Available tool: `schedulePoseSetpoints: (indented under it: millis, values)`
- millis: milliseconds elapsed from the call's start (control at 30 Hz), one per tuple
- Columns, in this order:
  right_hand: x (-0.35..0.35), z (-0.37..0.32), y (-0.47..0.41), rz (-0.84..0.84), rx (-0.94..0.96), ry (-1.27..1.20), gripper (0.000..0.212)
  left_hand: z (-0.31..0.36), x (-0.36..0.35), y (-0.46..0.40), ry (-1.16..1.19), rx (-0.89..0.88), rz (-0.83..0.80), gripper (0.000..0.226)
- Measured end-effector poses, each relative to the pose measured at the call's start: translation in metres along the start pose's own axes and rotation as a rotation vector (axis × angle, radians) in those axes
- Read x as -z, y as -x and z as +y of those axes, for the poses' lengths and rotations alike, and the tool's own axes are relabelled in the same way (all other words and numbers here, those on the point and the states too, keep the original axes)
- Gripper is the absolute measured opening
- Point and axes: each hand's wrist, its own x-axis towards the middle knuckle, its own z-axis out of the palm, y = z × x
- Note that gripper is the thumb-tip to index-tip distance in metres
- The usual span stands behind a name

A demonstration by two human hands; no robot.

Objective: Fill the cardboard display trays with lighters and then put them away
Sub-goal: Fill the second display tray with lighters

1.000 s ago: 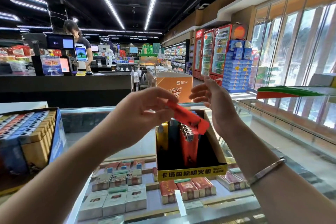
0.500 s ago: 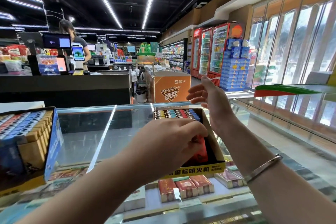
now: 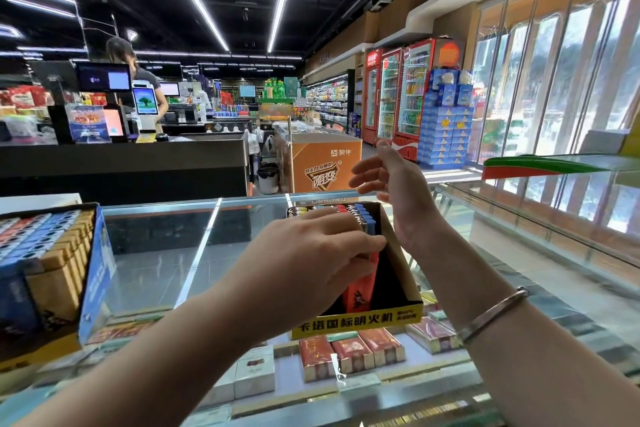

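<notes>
Since 1.0 s ago: left hand [image 3: 308,263] has dropped from above the cardboard display tray [image 3: 398,274] into it, and the red lighter [image 3: 360,288] it carried now stands upright in the tray's near section. Right hand [image 3: 394,191] is nearly unchanged.

Left hand: lower centre of frame, fingers [image 3: 367,241] curled over the top of the red lighter, holding it. Right hand: centre-right, above the tray's far right corner, fingers spread wide, holding nothing; bracelet [image 3: 495,312] on the forearm.

Tray: centre of frame, on the glass worktop [image 3: 156,253], yellow front lip toward the camera. Far end holds a row of lighters [image 3: 346,210], mixed colours, upright; near end approx. unfilled beside the red lighter.

2nd filled tray [image 3: 52,263]: left edge of frame, on the same worktop, well apart from the 1st. Cigarette packs [image 3: 349,354] lie under the glass.
</notes>
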Motion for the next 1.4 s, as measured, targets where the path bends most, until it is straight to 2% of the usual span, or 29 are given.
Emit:
schedulePoseSetpoints:
  millis: [200, 367, 467, 533, 600, 667, 733, 833, 933, 1033, 1100, 1200, 1400]
  values:
    - [0.0, 0.003, -0.002, 0.001, -0.017, 0.005, 0.05, -0.007, -0.001, 0.003, -0.017, 0.013, -0.016, 0.019]
    - [0.0, 0.007, -0.004, -0.016, -0.033, 0.033, 0.049, -0.013, -0.006, 0.004, -0.057, 0.006, -0.011, 0.023]
    - [-0.001, 0.012, -0.005, -0.054, -0.095, 0.077, 0.044, -0.022, -0.007, 0.008, 0.039, 0.086, -0.046, 0.038]
    - [-0.001, 0.016, -0.007, -0.061, -0.144, 0.085, 0.038, -0.029, -0.007, 0.011, 0.181, 0.234, 0.037, 0.04]
    - [0.0, 0.019, -0.007, -0.047, -0.175, 0.084, 0.031, -0.039, -0.006, 0.013, 0.296, 0.425, 0.199, 0.041]
    - [0.003, 0.023, -0.005, -0.052, -0.214, 0.063, 0.024, -0.049, -0.009, 0.016, 0.316, 0.579, 0.282, 0.051]
    - [0.008, 0.028, 0.0, -0.069, -0.242, 0.117, 0.022, -0.055, -0.015, 0.015, 0.397, 0.732, 0.261, 0.056]
    - [0.016, 0.032, 0.011, -0.08, -0.274, 0.19, 0.025, -0.054, -0.028, 0.013, 0.751, 1.042, 0.148, 0.055]
    - [0.02, 0.031, 0.022, -0.111, -0.315, 0.249, 0.013, -0.047, -0.043, 0.018, 0.96, 1.23, -0.005, 0.068]
    - [0.018, 0.03, 0.03, -0.164, -0.323, 0.339, 0.025, -0.035, -0.047, 0.018, 1.065, 1.221, -0.011, 0.071]
    - [0.014, 0.032, 0.033, -0.169, -0.35, 0.387, 0.03, -0.032, -0.05, 0.016, 1.152, 1.217, 0.02, 0.057]
    - [0.009, 0.039, 0.026, -0.159, -0.375, 0.378, 0.031, -0.029, -0.056, 0.018, 1.161, 1.16, -0.017, 0.032]
    - [0.008, 0.059, -0.006, -0.119, -0.303, 0.467, 0.028, -0.054, -0.076, 0.005, 1.042, 1.118, -0.037, 0.045]
